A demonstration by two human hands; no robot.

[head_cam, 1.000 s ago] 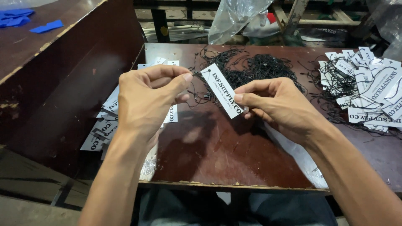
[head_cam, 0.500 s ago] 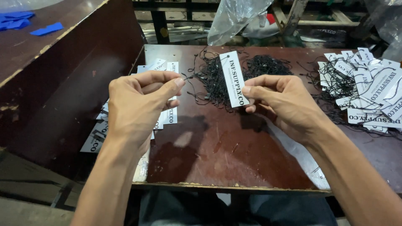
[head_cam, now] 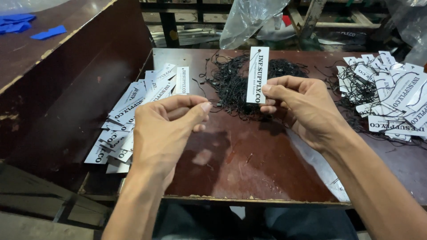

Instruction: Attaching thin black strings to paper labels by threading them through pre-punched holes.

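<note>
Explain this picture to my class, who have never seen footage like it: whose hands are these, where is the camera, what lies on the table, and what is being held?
There is no machine here. The camera sits on a person's head and looks down, so the two bare hands are that person's own.

The right hand holds a narrow white paper tag upright, pinched near its lower end. The left hand has thumb and fingers pinched together; whether a thread lies between them is too fine to tell.

On the dark brown table lie a tangle of thin black strings in the middle, a pile of white tags on the left, and more tags mixed with strings on the right. Clear plastic bags sit behind the table.
</note>
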